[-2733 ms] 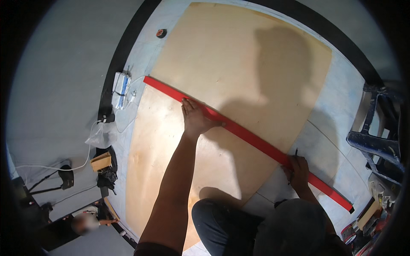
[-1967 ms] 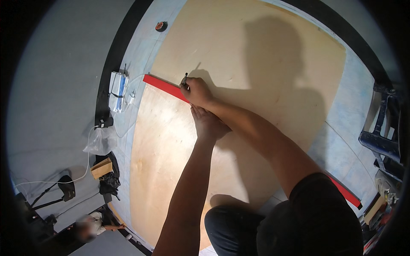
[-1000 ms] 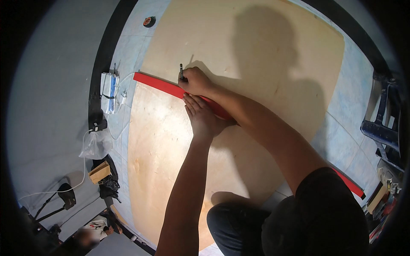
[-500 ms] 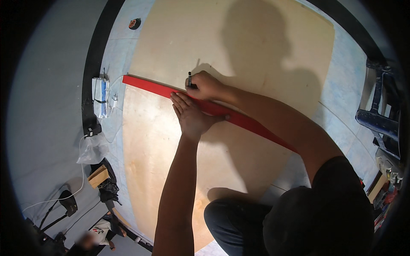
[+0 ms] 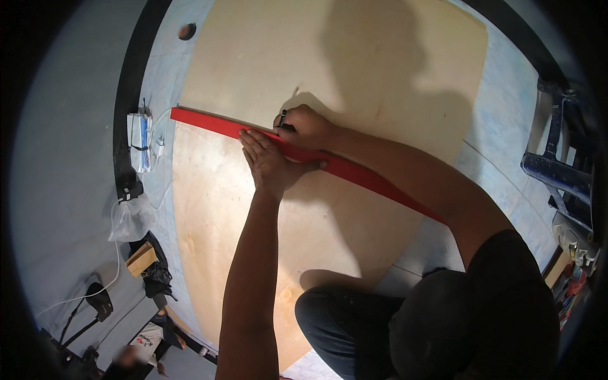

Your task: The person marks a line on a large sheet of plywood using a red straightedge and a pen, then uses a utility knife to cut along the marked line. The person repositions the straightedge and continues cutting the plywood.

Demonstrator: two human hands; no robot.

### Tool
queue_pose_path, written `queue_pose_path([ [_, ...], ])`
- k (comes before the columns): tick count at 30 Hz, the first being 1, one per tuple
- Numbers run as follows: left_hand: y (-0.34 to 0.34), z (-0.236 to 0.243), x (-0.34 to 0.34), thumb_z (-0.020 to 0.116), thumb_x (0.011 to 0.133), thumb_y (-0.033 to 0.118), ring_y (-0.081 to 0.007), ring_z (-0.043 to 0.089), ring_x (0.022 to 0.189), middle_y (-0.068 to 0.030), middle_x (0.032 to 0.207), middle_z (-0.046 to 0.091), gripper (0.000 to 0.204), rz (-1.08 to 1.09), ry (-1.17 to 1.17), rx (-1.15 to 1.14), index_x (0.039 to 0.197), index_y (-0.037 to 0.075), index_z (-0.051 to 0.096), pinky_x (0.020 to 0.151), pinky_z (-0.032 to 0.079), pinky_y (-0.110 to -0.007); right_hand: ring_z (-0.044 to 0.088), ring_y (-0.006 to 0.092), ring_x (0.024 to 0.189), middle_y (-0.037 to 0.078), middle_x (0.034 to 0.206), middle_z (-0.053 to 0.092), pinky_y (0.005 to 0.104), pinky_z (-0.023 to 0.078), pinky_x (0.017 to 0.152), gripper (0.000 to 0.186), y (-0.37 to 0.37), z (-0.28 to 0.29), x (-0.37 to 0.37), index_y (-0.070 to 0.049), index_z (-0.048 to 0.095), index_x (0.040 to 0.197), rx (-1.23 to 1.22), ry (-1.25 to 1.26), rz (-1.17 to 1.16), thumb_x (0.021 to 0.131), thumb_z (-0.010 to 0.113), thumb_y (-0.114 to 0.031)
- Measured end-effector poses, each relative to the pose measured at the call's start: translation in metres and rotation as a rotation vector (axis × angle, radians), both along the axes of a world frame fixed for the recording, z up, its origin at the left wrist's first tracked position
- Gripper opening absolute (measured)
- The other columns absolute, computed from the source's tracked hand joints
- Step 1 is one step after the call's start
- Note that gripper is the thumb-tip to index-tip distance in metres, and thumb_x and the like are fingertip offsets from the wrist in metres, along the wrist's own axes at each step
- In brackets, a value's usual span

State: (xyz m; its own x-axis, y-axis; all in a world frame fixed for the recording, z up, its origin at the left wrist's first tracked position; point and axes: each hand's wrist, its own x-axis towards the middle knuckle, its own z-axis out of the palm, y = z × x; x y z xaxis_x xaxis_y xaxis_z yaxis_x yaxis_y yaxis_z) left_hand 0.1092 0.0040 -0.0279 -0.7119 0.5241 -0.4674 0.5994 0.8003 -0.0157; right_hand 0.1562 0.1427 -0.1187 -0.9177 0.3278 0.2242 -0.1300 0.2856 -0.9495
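A long red straightedge bar [image 5: 209, 122] lies slantwise across a large pale plywood sheet [image 5: 221, 183], running from the sheet's left edge down to the right beneath my right forearm. My left hand [image 5: 269, 161] presses on the bar with fingers stretched out and thumb spread to the right. Just beyond the bar's far edge, my right hand [image 5: 310, 128] is closed around a slim black pen [image 5: 283, 116]. Its tip is hidden behind my fingers. No drawn line can be made out.
A small round dark object [image 5: 187, 31] sits on the tiles at far left. Along the left wall are a wrapped bundle [image 5: 139, 142], a plastic bag [image 5: 133, 218] and a cardboard box [image 5: 140, 258]. A dark blue stool [image 5: 557, 168] stands right. Another person [image 5: 145, 345] appears at lower left.
The whole view has shifted slightly. My right hand has moved a little to the right along the bar, and the pen leans more. My left hand stays at the same place on the bar.
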Motion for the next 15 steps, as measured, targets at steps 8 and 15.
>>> queue_pose_path([
  [8,-0.005,-0.007,-0.002,0.095,0.048,0.085,-0.0500,-0.008,0.167,-0.0433,0.174,-0.008,0.189,0.016,-0.011,0.058,0.162,-0.020,-0.013,0.138,0.006,-0.052,0.073,0.0350,0.080,0.020,0.088,0.074,0.0432,0.058,0.076,0.014,0.014,0.000,0.077,-0.001,0.076,0.097,0.063,-0.094,0.021,0.093,0.069,-0.012],
  [15,-0.002,-0.005,0.003,0.096,0.051,0.082,-0.0495,-0.008,0.167,-0.0425,0.174,-0.008,0.186,0.034,-0.037,0.063,0.163,-0.019,-0.013,0.138,0.005,-0.052,0.074,0.0298,0.082,0.017,0.094,0.076,0.0393,0.060,0.078,0.011,0.011,0.017,0.101,0.001,0.075,0.102,-0.016,-0.131,0.035,0.095,0.073,-0.008],
])
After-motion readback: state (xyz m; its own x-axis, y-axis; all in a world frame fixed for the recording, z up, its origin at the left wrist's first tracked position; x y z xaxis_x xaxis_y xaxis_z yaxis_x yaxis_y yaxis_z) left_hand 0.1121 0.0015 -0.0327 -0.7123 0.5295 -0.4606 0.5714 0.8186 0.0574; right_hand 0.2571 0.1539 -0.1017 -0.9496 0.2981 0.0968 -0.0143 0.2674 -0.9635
